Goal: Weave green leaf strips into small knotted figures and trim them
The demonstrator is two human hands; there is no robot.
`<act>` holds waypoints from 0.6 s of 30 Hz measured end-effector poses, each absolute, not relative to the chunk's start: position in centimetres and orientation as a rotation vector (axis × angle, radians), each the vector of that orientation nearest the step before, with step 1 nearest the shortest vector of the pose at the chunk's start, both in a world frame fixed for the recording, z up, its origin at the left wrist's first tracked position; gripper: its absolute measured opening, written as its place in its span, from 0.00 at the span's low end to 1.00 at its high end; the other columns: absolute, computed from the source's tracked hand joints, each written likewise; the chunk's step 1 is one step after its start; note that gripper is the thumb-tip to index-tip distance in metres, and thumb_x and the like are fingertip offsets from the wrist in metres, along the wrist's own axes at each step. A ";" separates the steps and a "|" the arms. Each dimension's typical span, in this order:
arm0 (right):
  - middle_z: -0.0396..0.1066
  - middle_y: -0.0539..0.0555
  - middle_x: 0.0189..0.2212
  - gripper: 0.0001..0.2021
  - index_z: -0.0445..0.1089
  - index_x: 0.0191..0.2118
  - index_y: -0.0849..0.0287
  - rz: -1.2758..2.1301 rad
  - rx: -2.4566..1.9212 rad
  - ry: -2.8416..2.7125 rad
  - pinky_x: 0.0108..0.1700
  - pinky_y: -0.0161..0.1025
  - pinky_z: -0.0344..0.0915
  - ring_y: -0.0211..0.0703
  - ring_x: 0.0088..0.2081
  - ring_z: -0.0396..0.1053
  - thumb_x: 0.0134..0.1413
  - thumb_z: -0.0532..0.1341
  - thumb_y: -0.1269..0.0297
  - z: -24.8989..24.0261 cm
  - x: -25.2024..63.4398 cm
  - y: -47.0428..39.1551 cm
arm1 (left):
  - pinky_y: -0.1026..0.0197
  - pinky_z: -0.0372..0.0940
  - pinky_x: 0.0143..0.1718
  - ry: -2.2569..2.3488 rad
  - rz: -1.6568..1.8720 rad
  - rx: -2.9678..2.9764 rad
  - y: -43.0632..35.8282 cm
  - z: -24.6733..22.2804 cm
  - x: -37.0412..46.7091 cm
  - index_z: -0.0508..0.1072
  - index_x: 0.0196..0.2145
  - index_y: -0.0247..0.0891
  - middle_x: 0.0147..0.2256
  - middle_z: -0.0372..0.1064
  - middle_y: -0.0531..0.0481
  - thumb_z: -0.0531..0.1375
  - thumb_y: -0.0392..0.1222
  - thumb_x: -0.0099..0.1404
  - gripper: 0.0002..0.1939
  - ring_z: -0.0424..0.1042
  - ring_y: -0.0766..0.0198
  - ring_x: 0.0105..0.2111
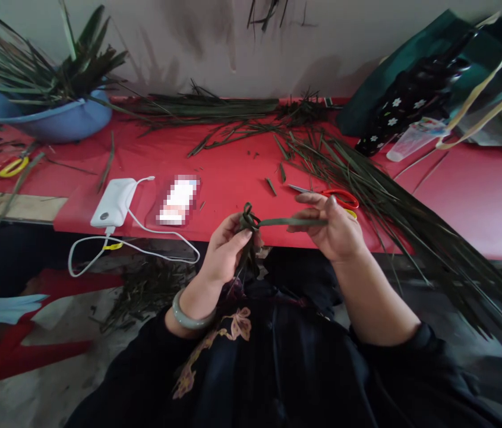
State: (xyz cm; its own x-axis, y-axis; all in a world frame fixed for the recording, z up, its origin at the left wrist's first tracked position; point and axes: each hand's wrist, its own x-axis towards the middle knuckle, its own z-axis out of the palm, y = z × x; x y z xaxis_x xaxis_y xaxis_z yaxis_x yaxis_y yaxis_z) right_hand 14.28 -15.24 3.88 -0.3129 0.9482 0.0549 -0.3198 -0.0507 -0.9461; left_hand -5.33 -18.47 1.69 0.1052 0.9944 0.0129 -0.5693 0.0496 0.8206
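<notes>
Green leaf, folded into a small looped knot (247, 221), sits just below the centre of the frame in the head view, over the near edge of the red table (228, 163). The left hand (226, 249) is closed on it, thumb in front, with loose ends hanging below the grip; how the fingers behind are set cannot be told.

From the right side of the knot a flat strip (280, 222) of leaf runs straight out to the right hand (335, 226). Its long axis lies almost level across the frame, square to the hanging ends. The right hand has this strip clamped near its outer end, where it crosses the fingers and disappears by the thumb; the exact pinch point is hard to make out. So the knot lies to the left of the right-hand grip, in line with the strip, and the left hand is the nearer of the two, touching it.

Red-handled scissors (342, 197) lie just beyond the right hand, partly hidden by it. A bundle of long leaves (393, 190) slants down the right of the frame. Left of centre, a phone (178, 201) lies beside a white power bank (114, 202); a blue basin (54, 123) of leaves fills the upper left.
</notes>
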 end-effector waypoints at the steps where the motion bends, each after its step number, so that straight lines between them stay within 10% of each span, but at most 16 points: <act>1: 0.76 0.51 0.29 0.22 0.70 0.42 0.56 1.620 -0.767 -1.083 0.35 0.39 0.70 0.40 0.29 0.74 0.55 0.54 0.43 3.3 13.9 -15.1 | 0.65 0.67 0.28 0.669 1.348 0.772 -18.5 1.8 -5.3 0.71 0.37 0.38 0.26 0.70 0.53 0.64 0.39 0.56 0.10 0.71 0.69 0.25; 10: 0.69 0.51 0.23 0.33 0.70 0.32 0.57 1.750 -0.805 -0.706 0.24 0.35 0.63 0.35 0.21 0.65 0.52 0.41 0.33 2.3 11.2 -14.2 | 0.65 0.64 0.27 0.596 1.393 0.705 -18.6 2.4 -5.1 0.70 0.35 0.39 0.24 0.68 0.55 0.63 0.40 0.56 0.09 0.67 0.71 0.22; 18: 0.68 0.48 0.24 0.18 0.71 0.35 0.58 1.645 -0.849 -1.193 0.25 0.32 0.59 0.32 0.22 0.62 0.41 0.67 0.50 2.5 9.6 -15.7 | 0.65 0.63 0.24 0.742 1.385 0.851 -18.7 2.1 -4.7 0.70 0.37 0.41 0.27 0.67 0.55 0.65 0.44 0.55 0.13 0.65 0.72 0.21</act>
State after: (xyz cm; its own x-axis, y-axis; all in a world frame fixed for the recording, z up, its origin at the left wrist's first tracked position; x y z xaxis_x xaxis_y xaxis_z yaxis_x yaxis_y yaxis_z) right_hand 9.62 -15.73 2.53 -0.3541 0.9350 -0.0204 -0.2708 -0.1234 -0.9547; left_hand -4.66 -18.66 2.12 0.0611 0.9972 0.0428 -0.5167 -0.0051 0.8562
